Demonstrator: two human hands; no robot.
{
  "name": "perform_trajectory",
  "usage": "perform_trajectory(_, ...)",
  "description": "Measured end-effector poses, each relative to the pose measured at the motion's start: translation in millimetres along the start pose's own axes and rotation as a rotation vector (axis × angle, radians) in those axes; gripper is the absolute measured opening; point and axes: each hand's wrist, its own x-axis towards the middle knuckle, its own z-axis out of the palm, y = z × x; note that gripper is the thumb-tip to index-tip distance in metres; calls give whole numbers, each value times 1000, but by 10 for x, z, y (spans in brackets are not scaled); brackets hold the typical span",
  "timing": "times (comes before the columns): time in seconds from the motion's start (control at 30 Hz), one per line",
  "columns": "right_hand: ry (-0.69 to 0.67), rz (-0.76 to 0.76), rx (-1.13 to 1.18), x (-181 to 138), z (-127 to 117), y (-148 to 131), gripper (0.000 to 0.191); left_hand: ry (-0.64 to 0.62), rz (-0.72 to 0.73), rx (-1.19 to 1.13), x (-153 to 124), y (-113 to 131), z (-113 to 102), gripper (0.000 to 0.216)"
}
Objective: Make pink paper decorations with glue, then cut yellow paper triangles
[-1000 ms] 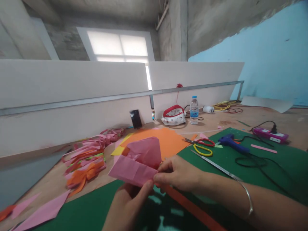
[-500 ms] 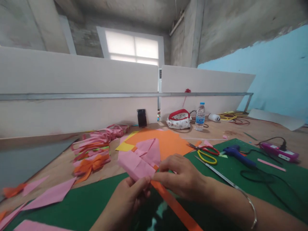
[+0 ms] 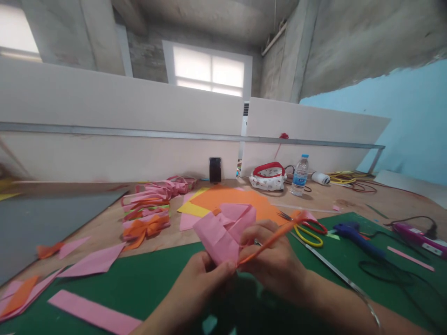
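Note:
My left hand (image 3: 202, 279) pinches the lower edge of a folded pink paper shape (image 3: 223, 230) held above the green cutting mat (image 3: 139, 288). My right hand (image 3: 274, 258) grips the same pink shape from the right, fingers closed, and an orange paper strip (image 3: 275, 237) runs from between the two hands up and to the right across it. A thin bracelet (image 3: 372, 309) is on the right wrist.
Scissors with red and yellow handles (image 3: 307, 228), a blue glue gun (image 3: 356, 232), a metal ruler (image 3: 331, 270) and a purple power strip (image 3: 417, 232) lie right. Orange sheets (image 3: 226, 197), ribbon bows (image 3: 150, 211), pink scraps (image 3: 94, 311), a phone (image 3: 215, 170), pouch (image 3: 268, 174) and bottle (image 3: 300, 176) sit behind.
The orange strip has lifted off the mat and now slants up to the right. The pink shape has turned and sits more upright between my hands; the view has swung left.

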Motion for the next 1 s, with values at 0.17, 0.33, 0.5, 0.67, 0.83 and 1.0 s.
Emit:
perform_trajectory(0.17,23,58,-38,20,-11,-51,11,-19,34,80,-24,21,-16,47)
perform_trajectory(0.33,1,99,-27,31,-40,-52,16,-66,60,134,-54,62,2,49)
perform_trajectory(0.5,-13,112,-44,-1,-38,-23,19,-93,80,190,-63,69,36,43)
perform_trajectory(0.67,10,77,-77,-31,1,-22,13,-69,41,243,-66,11,81,38)
perform_trajectory(0.83,45,138,-122,-33,9,-5,14,-127,28,225,-141,65,185,23)
perform_trajectory(1.0,-63,335,20,45,-107,33,65,-146,-17,229,-184,149,212,9)
